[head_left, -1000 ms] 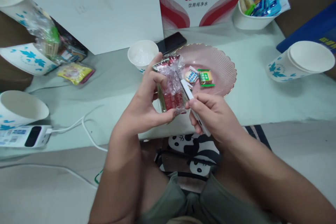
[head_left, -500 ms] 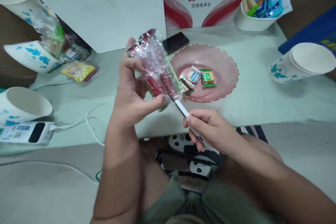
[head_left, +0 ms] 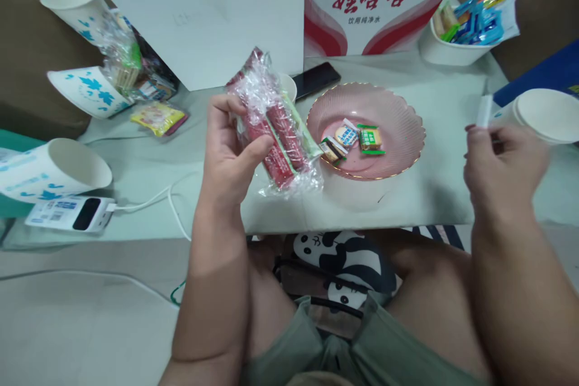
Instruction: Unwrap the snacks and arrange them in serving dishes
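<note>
My left hand (head_left: 235, 151) is closed on a clear plastic pack of red-wrapped snack sticks (head_left: 283, 145), held tilted above the table, thumb across its front. A light green wrapper shows along the pack's right side. Far to the right, my right hand (head_left: 504, 163) grips a white-handled utility knife (head_left: 485, 111), its tip end pointing up; most of the handle is hidden in the fist. Between my hands, a pink scalloped plate (head_left: 402, 123) holds a few small wrapped biscuits (head_left: 371, 139). The pack's lower right edge is close to the plate's left rim.
A black phone (head_left: 318, 79) lies behind the plate, before a white carton (head_left: 384, 6). White paper cups (head_left: 549, 111) stand at right, near a tub of snacks (head_left: 456, 54). At left are more cups (head_left: 81, 166), snack packets (head_left: 158, 119) and a cabled power bank (head_left: 67, 214).
My right hand has drawn the utility knife away from the pack and moved far right, near the paper cups. My left hand still holds the pack, now turned to show its red sticks.
</note>
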A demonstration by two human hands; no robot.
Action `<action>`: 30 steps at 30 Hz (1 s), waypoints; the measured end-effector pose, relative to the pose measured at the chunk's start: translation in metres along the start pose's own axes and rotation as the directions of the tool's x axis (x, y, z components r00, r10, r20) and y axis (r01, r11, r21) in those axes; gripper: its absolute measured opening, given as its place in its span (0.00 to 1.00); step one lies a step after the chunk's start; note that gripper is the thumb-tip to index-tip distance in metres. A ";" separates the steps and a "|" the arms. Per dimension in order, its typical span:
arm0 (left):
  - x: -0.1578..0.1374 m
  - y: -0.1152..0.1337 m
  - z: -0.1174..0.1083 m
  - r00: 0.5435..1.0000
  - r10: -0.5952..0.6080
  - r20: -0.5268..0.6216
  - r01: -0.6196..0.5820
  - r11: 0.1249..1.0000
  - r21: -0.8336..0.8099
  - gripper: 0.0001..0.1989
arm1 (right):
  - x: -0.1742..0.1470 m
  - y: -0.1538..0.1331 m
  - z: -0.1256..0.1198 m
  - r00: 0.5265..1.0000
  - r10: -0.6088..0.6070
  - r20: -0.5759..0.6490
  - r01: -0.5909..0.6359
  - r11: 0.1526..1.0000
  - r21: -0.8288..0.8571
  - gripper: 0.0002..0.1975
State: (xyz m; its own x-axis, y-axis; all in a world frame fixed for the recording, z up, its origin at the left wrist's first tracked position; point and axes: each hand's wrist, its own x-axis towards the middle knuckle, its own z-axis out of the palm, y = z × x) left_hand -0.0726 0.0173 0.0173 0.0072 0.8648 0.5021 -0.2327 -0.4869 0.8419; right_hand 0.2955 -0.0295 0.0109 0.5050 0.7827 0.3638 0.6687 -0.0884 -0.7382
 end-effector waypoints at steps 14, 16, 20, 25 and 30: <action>-0.009 -0.001 0.028 0.990 -0.077 0.122 0.064 0.993 0.101 0.23 | -0.014 -0.010 0.026 0.987 0.097 0.128 -0.142 0.903 0.405 0.05; -0.010 0.000 0.036 0.983 -0.068 0.171 0.050 0.993 0.107 0.19 | -0.039 -0.041 0.032 0.919 0.003 0.393 -0.267 0.739 0.619 0.15; -0.014 0.007 0.051 0.953 -0.029 0.300 0.011 0.998 0.060 0.13 | -0.076 -0.092 0.039 0.728 -0.152 0.668 -0.384 0.717 0.582 0.24; -0.018 0.008 0.056 0.928 -0.079 0.363 0.081 0.997 0.012 0.14 | -0.078 -0.104 0.044 0.614 -0.262 0.744 -0.440 0.670 0.599 0.20; -0.019 0.003 0.052 0.924 -0.209 0.321 0.202 0.978 0.055 0.19 | -0.077 -0.090 0.049 0.586 -0.257 0.768 -0.524 0.604 0.601 0.19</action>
State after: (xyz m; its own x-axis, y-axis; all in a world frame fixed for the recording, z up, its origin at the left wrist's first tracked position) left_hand -0.0231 -0.0074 0.0203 0.3672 0.8611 0.3515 -0.1726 -0.3083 0.9355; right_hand 0.1694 -0.0518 0.0218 -0.2950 0.9549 -0.0337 -0.1889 -0.0928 -0.9776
